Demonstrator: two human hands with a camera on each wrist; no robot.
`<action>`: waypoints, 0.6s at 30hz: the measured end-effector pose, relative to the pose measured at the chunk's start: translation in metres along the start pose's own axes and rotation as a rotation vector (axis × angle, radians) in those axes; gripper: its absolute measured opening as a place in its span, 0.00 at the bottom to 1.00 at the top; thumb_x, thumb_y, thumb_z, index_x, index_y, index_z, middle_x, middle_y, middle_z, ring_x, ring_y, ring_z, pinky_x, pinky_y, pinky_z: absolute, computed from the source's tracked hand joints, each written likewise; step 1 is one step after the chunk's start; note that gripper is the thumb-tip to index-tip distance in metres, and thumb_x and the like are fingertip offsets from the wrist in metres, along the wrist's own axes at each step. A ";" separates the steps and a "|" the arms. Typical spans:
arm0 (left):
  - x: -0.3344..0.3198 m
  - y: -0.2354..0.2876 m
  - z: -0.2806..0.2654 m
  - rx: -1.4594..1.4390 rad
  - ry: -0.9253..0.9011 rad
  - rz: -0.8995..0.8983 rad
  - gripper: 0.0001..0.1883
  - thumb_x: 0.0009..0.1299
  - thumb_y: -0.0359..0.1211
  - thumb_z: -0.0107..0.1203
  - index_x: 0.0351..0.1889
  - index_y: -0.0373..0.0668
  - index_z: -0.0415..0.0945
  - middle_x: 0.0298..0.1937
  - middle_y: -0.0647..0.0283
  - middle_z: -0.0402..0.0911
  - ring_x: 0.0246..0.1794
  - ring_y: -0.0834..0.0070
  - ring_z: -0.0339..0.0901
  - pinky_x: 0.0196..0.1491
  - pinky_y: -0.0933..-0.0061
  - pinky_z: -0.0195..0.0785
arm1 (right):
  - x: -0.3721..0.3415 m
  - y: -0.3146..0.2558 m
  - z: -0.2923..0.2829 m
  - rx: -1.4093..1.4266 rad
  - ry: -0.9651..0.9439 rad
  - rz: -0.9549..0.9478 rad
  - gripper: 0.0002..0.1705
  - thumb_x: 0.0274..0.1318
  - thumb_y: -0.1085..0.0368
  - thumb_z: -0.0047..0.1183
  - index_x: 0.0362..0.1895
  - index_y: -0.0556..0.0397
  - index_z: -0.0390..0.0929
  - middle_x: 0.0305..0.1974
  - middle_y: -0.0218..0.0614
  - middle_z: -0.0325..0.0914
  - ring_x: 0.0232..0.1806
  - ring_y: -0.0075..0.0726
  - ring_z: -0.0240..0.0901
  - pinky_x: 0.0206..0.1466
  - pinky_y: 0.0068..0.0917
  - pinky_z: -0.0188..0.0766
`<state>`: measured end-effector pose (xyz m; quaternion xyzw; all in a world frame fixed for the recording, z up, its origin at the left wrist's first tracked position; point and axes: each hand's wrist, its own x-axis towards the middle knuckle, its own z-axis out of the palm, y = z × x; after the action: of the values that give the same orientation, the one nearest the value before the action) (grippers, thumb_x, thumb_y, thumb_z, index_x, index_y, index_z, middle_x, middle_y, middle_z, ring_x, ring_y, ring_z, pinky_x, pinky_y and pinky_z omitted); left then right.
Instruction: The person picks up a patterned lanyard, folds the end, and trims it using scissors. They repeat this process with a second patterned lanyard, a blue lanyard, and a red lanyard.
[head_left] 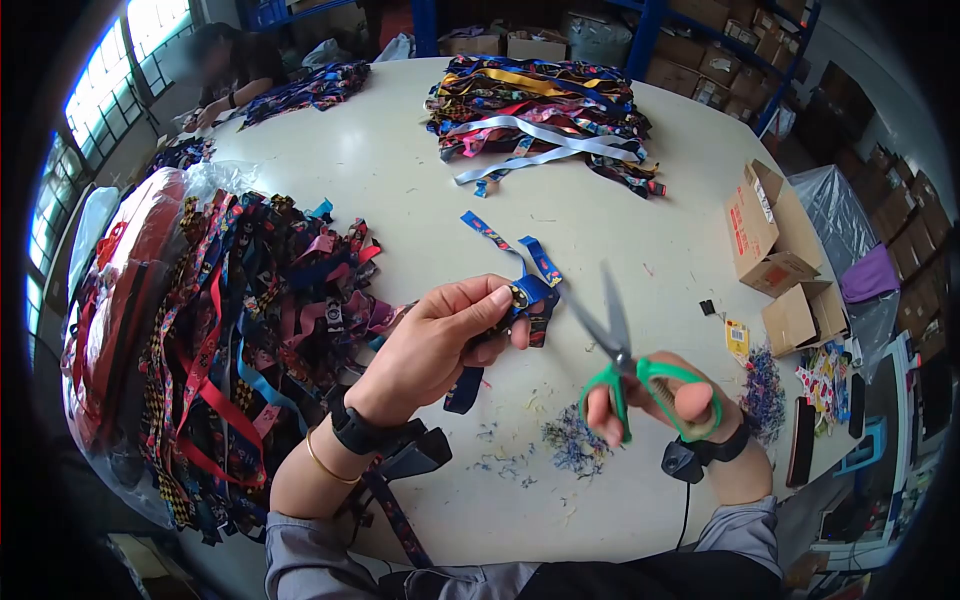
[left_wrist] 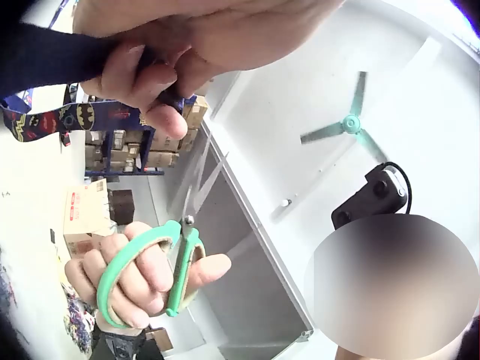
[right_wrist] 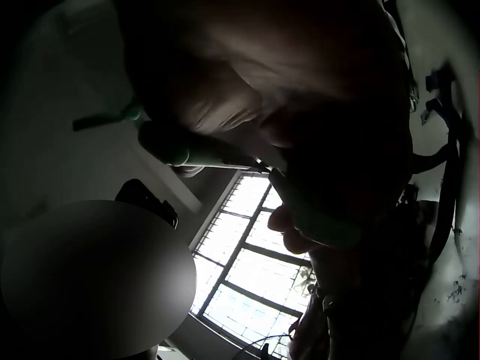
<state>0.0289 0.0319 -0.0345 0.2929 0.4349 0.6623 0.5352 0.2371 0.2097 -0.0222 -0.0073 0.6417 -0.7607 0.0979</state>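
Ribbons [head_left: 535,290] sit above the table [head_left: 380,180], pinched in the left hand [head_left: 440,325]; the right hand [head_left: 680,398] grips scissors [head_left: 622,362], blades parted. Trimming seems the step; next probably calls for an end between them.

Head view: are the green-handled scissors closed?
No, the scissors in the right hand have their blades spread apart.
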 end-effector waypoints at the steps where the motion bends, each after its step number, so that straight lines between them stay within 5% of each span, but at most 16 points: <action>1: 0.000 0.000 -0.001 -0.015 -0.011 0.004 0.14 0.82 0.37 0.38 0.45 0.40 0.74 0.32 0.65 0.77 0.23 0.85 0.57 0.31 0.84 0.53 | 0.001 0.003 -0.002 0.028 -0.081 0.052 0.62 0.34 0.15 0.49 0.49 0.65 0.74 0.39 0.36 0.77 0.37 0.27 0.75 0.41 0.24 0.69; 8: -0.002 0.000 0.000 -0.044 -0.013 0.020 0.15 0.81 0.36 0.39 0.46 0.37 0.74 0.30 0.66 0.76 0.23 0.85 0.56 0.29 0.84 0.51 | 0.002 0.003 0.001 0.053 -0.099 0.099 0.58 0.39 0.15 0.47 0.46 0.64 0.75 0.33 0.34 0.77 0.34 0.26 0.74 0.37 0.23 0.68; 11: -0.003 0.002 0.002 -0.033 -0.016 0.025 0.15 0.81 0.36 0.39 0.46 0.36 0.74 0.30 0.66 0.76 0.23 0.85 0.56 0.29 0.85 0.51 | 0.004 0.000 0.003 0.016 -0.047 0.169 0.61 0.31 0.12 0.46 0.41 0.62 0.77 0.30 0.34 0.77 0.33 0.29 0.74 0.35 0.25 0.67; 18: -0.003 -0.004 0.005 0.070 0.007 0.054 0.15 0.81 0.37 0.40 0.49 0.36 0.74 0.32 0.64 0.78 0.26 0.87 0.62 0.29 0.86 0.53 | 0.005 0.015 -0.007 0.122 -0.137 0.110 0.56 0.42 0.17 0.47 0.47 0.64 0.75 0.35 0.35 0.77 0.34 0.27 0.74 0.37 0.24 0.68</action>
<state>0.0353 0.0301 -0.0354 0.3208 0.4516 0.6618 0.5052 0.2330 0.2133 -0.0391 -0.0180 0.5856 -0.7894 0.1833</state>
